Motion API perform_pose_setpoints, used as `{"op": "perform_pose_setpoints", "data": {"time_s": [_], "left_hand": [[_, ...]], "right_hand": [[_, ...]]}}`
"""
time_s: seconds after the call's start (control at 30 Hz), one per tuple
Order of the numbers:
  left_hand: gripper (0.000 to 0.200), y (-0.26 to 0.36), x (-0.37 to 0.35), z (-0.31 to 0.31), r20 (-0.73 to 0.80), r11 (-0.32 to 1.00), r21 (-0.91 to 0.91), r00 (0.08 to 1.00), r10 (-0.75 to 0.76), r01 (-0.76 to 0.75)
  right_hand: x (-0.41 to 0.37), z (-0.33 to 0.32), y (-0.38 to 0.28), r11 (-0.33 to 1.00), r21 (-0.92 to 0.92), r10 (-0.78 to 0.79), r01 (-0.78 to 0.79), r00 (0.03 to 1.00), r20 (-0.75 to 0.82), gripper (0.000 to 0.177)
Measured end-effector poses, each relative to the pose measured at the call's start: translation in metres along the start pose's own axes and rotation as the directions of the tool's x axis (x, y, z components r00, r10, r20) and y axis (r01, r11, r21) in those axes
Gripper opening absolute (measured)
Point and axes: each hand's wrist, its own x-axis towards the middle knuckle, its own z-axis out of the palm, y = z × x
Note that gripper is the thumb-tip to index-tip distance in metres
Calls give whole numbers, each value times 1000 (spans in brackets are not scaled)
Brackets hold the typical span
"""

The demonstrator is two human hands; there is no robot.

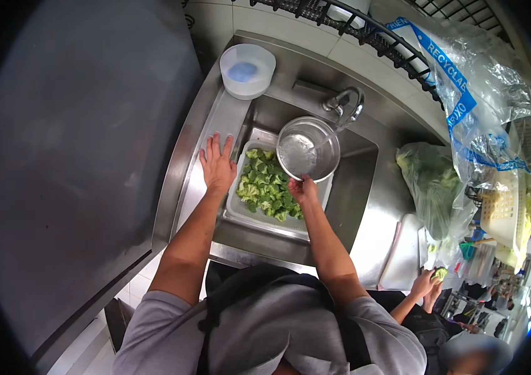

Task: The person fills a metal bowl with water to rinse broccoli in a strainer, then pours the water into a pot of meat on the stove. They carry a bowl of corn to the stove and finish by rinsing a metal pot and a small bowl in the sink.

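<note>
My right hand (303, 189) grips the near rim of a round metal bowl (290, 125), tilted under the running tap (344, 100). Water streams into the bowl and pools in it. Below and left of it, cut broccoli florets (262, 187) fill a pale rectangular basket (233, 203) in the steel sink (356, 194). The bowl hides the basket's far right corner. My left hand (217, 164) lies flat with fingers spread on the sink's left ledge, beside the basket and holding nothing.
A translucent round tub (248, 87) with something blue stands at the back left corner. To the right are a bag of greens (431, 181) and a white board (401, 253). A co-worker's hands (427, 286) hold a green piece. A black wire rack (378, 37) overhangs the back.
</note>
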Motion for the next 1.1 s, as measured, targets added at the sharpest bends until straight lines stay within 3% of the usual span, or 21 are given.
{"op": "perform_pose_setpoints", "data": {"time_s": [0.67,1.1], "left_hand": [[75,-3,1,5,-13,1000,7,1000,0,0],[74,-4,0,5,-24,1000,-3,1000,1,-1]], "right_hand": [[-3,-1,4,999,35,-10,11,1000,-17,19],[0,2,2,999,-47,-20,18,999,-36,23]]}}
